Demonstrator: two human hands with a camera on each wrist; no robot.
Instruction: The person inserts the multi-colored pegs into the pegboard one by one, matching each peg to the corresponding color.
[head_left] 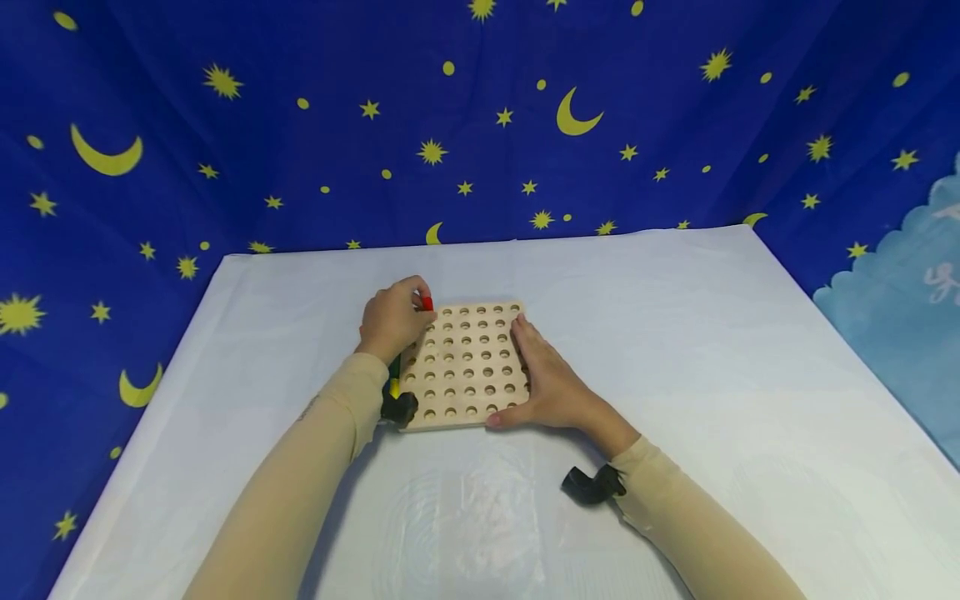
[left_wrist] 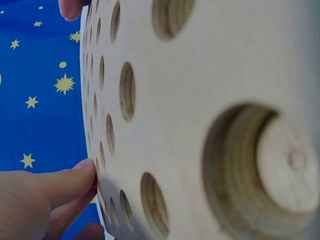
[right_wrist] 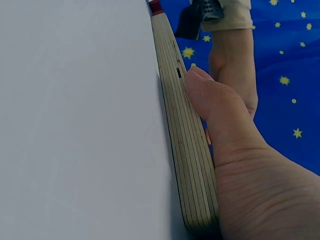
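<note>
A square wooden pegboard (head_left: 465, 367) with rows of round empty holes lies on the white table. My left hand (head_left: 405, 312) is at the board's far left corner and pinches a red peg (head_left: 427, 303) over the corner holes. Green and yellow pieces (head_left: 393, 379) show under that wrist; I cannot tell whether the hand holds them. My right hand (head_left: 547, 379) lies flat on the board's right side, fingers straight. In the right wrist view its thumb (right_wrist: 220, 110) presses the board's edge (right_wrist: 185, 150). The left wrist view shows the holes (left_wrist: 127, 91) up close, with fingers (left_wrist: 55, 192) at the rim.
A white cloth covers the table (head_left: 712, 375), with bare cloth all round the board. A blue backdrop (head_left: 480, 125) with yellow stars and moons hangs behind and along both sides. Black wrist camera mounts (head_left: 592, 485) sit on both sleeves.
</note>
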